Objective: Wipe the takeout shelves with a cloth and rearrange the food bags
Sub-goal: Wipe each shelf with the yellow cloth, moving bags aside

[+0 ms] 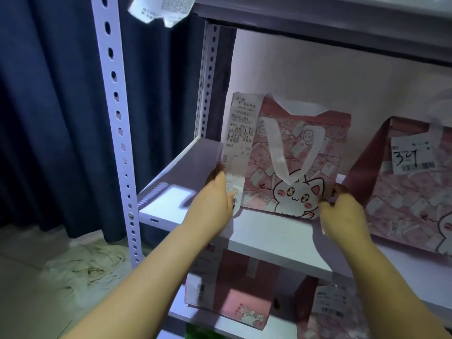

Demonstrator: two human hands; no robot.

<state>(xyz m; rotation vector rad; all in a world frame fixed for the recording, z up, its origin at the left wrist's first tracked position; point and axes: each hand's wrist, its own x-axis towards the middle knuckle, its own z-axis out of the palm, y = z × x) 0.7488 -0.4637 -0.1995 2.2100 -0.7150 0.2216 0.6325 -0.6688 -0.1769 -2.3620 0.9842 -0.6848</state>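
Grip first, from the head camera: the left hand (pixel 215 196) holds the lower left edge of the pink cat-print bag (pixel 300 162). Its fingers reach up along the bag's side and its thumb lies in front, over the bottom of the receipt (pixel 238 143). The right hand (pixel 342 211) has its grip pinched on the bag's lower right corner, with the fingers curled round the edge beside the printed cat's ear. The bag stands upright on the middle shelf board (pixel 269 236), towards the back and close to the pale wall. Its white handle (pixel 276 148) hangs down over the front face. The long receipt is fixed at the bag's upper left corner and hangs down the left side to the left hand.

Just to the right on the same board stands a second pink bag (pixel 403 192) of the same print, tilted forward, with its near corner just beside the right hand. It carries a white label (pixel 413 155) bearing a handwritten number and barcodes.

On the shelf below lie more pink bags (pixel 230 294), one of them with a printed label; they are blurred. A perforated white upright (pixel 117 118) frames the rack on the left, with a dark blue curtain (pixel 49 94) behind it. A crumpled whitish cloth (pixel 93 263) lies on the floor at the foot of the upright, well apart from both hands. At the top edge another crumpled receipt (pixel 159 8) hangs from the shelf above.
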